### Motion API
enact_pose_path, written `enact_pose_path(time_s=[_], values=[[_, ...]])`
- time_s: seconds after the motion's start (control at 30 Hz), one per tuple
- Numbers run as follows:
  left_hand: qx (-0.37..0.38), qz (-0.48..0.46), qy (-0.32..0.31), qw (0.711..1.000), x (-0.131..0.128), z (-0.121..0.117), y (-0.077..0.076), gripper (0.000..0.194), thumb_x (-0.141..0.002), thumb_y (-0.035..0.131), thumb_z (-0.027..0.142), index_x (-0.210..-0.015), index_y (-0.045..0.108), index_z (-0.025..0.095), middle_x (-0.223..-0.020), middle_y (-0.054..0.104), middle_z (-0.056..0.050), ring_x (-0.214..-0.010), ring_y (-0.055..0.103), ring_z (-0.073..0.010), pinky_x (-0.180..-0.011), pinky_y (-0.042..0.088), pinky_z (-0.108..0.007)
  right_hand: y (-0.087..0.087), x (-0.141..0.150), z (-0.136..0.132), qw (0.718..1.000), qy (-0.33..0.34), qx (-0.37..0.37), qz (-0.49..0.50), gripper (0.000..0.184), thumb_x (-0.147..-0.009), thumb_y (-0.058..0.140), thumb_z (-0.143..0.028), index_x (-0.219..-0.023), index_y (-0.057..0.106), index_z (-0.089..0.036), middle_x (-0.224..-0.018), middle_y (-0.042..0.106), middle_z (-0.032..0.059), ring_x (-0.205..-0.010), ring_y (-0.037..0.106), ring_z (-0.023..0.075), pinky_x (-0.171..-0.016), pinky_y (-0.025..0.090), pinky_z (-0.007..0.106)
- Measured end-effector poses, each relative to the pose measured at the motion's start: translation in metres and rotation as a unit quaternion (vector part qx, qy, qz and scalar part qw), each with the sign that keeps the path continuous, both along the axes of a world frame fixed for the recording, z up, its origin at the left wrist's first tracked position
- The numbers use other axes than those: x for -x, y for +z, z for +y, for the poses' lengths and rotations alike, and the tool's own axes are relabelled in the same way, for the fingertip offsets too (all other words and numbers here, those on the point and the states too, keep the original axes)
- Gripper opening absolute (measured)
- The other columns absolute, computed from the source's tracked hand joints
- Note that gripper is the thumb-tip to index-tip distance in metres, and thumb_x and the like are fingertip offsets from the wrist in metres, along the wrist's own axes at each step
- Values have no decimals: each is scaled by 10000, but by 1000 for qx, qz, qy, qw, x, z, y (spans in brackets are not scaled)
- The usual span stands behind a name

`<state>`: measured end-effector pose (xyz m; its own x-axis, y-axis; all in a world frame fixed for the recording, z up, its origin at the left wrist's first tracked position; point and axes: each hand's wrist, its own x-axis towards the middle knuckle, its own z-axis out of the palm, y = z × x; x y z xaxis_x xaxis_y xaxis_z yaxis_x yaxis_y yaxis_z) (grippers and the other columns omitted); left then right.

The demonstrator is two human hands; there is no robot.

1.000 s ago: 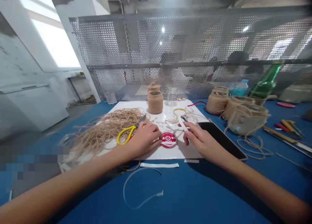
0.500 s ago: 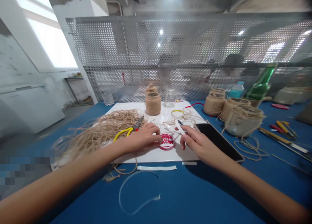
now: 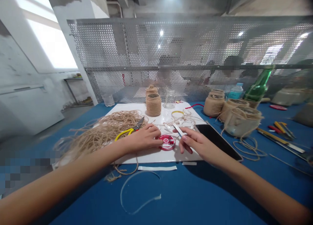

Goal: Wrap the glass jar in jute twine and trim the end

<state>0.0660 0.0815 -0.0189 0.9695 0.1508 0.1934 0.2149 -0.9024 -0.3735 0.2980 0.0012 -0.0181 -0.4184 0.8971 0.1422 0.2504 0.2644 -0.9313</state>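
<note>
On the white board (image 3: 127,157) lies a red roll of tape (image 3: 167,142) with a printed label. My left hand (image 3: 148,136) has its curled fingers on the roll's left edge. To the right of the roll, my right hand (image 3: 192,140) pinches a narrow white strip (image 3: 178,130) between thumb and forefinger; its other fingers curl below. Yellow-handled scissors (image 3: 127,131) rest beyond my left wrist, partly on a tangle of jute twine (image 3: 114,122). A longer white strip (image 3: 157,168) lies on the blue table in front of the board.
Twine-wrapped jars (image 3: 153,104) stand at the back, near a clear glass jar (image 3: 170,99). At right are a black tablet (image 3: 217,141), more wrapped jars (image 3: 214,102), a green bottle (image 3: 259,86) and tools (image 3: 283,140). A perforated metal screen (image 3: 137,48) rises behind.
The white strip in my right hand has turned and shifted slightly left, and that hand's fingers have moved a little. My left hand stays at the tape roll.
</note>
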Motion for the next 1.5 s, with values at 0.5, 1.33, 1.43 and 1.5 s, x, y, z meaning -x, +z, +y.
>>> enact_pose_path(time_s=[0.5,1.33,1.43,1.5], values=[[138,-267,126,945,-42,-39,24,164,-868,445,300,-910,541,174,-923,601,-29,-901,482,-174,-826,345,-336,-2,3,-6,994,-35,-53,-89,359,-899,384,-354,-1206,415,-172,-725,618,10,-616,508,123,-570,386,242],[165,-213,109,957,-53,-59,39,115,-858,389,239,-874,480,170,-882,563,-41,-837,496,-162,-684,420,-273,6,0,-4,994,-50,-79,-53,315,-817,356,-131,-989,614,-186,-815,642,6,-790,562,148,-799,397,274],[192,-206,76,957,-53,-58,39,96,-862,381,187,-860,476,178,-905,557,-34,-851,500,-146,-678,423,-245,8,-1,-1,995,-63,-65,-34,297,-785,356,-109,-859,634,-185,-737,647,-7,-745,573,143,-776,404,270],[194,-211,49,957,-53,-56,38,94,-852,397,158,-880,481,192,-982,546,-32,-907,495,-143,-696,426,-237,10,-2,-1,996,-64,-61,-15,286,-765,354,-101,-816,623,-182,-686,629,-13,-710,571,139,-755,409,267]])
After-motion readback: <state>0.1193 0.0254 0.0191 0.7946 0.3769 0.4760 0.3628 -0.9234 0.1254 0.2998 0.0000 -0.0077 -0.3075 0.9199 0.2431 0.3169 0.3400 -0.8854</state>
